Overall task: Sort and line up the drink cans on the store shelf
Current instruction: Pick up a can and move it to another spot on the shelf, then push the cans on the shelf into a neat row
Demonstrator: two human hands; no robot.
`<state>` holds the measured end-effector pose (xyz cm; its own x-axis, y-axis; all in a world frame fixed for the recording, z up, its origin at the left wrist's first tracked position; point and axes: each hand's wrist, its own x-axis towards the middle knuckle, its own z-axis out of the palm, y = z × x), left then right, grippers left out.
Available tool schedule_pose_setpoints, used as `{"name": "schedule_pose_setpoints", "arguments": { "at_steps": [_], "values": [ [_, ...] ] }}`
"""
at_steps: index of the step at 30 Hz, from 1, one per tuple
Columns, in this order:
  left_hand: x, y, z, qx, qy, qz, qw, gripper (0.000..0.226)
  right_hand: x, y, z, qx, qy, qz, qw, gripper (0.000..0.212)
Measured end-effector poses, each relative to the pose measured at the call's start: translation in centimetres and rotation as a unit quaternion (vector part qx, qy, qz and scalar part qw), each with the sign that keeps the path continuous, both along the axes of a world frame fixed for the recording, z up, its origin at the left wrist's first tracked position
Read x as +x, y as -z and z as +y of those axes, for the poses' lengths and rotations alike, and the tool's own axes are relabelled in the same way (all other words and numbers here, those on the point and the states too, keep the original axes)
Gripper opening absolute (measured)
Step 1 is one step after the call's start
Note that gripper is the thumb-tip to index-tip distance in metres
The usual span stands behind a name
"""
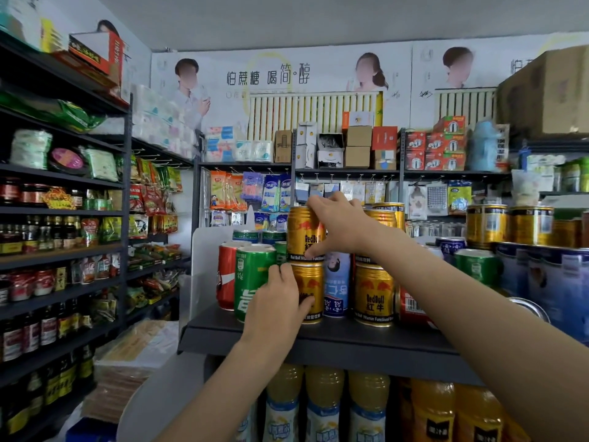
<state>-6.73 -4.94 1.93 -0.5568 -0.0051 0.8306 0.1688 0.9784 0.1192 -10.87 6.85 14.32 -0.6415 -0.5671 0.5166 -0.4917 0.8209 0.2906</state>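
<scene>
At centre frame, on a dark shelf (318,338), two gold cans are stacked. Right hand (338,223) grips the upper gold can (304,232), fingers over its top, thumb at its base. Left hand (280,301) holds the lower gold can (310,282), thumb curled across its front. Just left stands a green can (251,282), then a red can (227,275).

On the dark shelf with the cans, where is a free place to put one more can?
Bare shelf shows along the front edge before the red cola can and green can, beside the white divider. Between the gold cans the row is crowded: the left hand holds the lower gold can, the right hand the upper.
</scene>
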Motion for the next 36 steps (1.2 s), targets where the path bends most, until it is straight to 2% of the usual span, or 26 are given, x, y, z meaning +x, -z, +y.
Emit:
{"name": "schedule_pose_setpoints", "arguments": {
  "at_steps": [3,4,5,7,9,14,17,19,20,22,24,26,27,28,30,31,32,34,36],
  "values": [
    [0.5,-0.9,-2.0,0.032,0.025,0.110,0.993,0.048,0.1,0.0,-0.1,-0.017,0.000,-0.009,1.000,0.080],
    [0.5,-1.3,-2.9,0.069,0.010,0.111,0.991,0.054,0.4,0.1,-0.1,-0.047,-0.015,0.001,0.999,0.084],
    [0.4,-1.7,-3.6,0.126,0.000,0.080,0.989,0.063,0.8,0.3,-0.2,-0.093,-0.043,0.025,0.994,0.082],
    [0.0,-2.2,-4.6,0.246,0.015,-0.012,0.969,0.081,2.0,1.3,-0.4,-0.191,-0.133,0.084,0.969,0.062],
    [-0.7,-2.0,-5.0,0.270,0.029,-0.056,0.961,0.089,3.0,3.1,-1.0,-0.226,-0.186,0.083,0.953,0.041],
    [-0.8,-1.7,-5.2,0.256,0.058,-0.037,0.964,0.074,2.8,8.6,-2.3,-0.229,-0.181,0.005,0.956,0.038],
    [0.3,-1.8,-5.5,0.295,0.100,0.022,0.950,0.058,2.8,10.4,-3.1,-0.242,-0.198,-0.002,0.950,0.046],
    [1.5,-2.2,-5.4,0.386,0.161,0.055,0.907,0.051,3.2,11.0,-4.0,-0.255,-0.226,0.013,0.940,0.053],
    [2.0,-2.5,-5.4,0.455,0.210,0.060,0.863,0.048,3.5,11.1,-4.5,-0.268,-0.237,0.015,0.934,0.059],
    [2.9,-3.3,-5.1,0.593,0.297,0.042,0.747,0.043,3.8,10.7,-5.4,-0.295,-0.253,0.034,0.921,0.068],
    [3.3,-4.2,-5.3,0.669,0.339,-0.006,0.661,0.043,3.9,9.4,-5.7,-0.308,-0.266,0.062,0.911,0.069],
    [3.6,-4.9,-6.1,0.681,0.367,-0.072,0.630,0.043,4.4,7.3,-5.3,-0.302,-0.276,0.047,0.911,0.069],
    [3.7,-5.1,-6.6,0.667,0.378,-0.120,0.631,0.045,4.7,6.0,-5.0,-0.305,-0.275,0.022,0.911,0.071],
    [3.8,-5.1,-7.2,0.640,0.371,-0.171,0.651,0.047,5.0,4.6,-4.7,-0.316,-0.272,-0.013,0.909,0.073],
    [3.5,-4.6,-8.9,0.563,0.283,-0.221,0.744,0.044,5.5,1.9,-4.1,-0.334,-0.255,-0.075,0.904,0.072],
    [3.1,-4.4,-10.0,0.536,0.225,-0.192,0.791,0.036,5.6,0.9,-3.9,-0.321,-0.236,-0.090,0.913,0.070],
    [2.7,-4.1,-11.0,0.522,0.180,-0.147,0.820,0.025,5.6,0.1,-3.9,-0.290,-0.214,-0.097,0.928,0.068],
    [2.1,-3.6,-12.4,0.502,0.145,-0.102,0.846,0.012,5.6,-0.8,-4.3,-0.197,-0.171,-0.099,0.960,0.067],
    [1.5,-3.2,-12.5,0.468,0.142,-0.111,0.865,0.018,5.4,-0.8,-5.4,-0.110,-0.141,-0.115,0.977,0.068]
  ]
}}
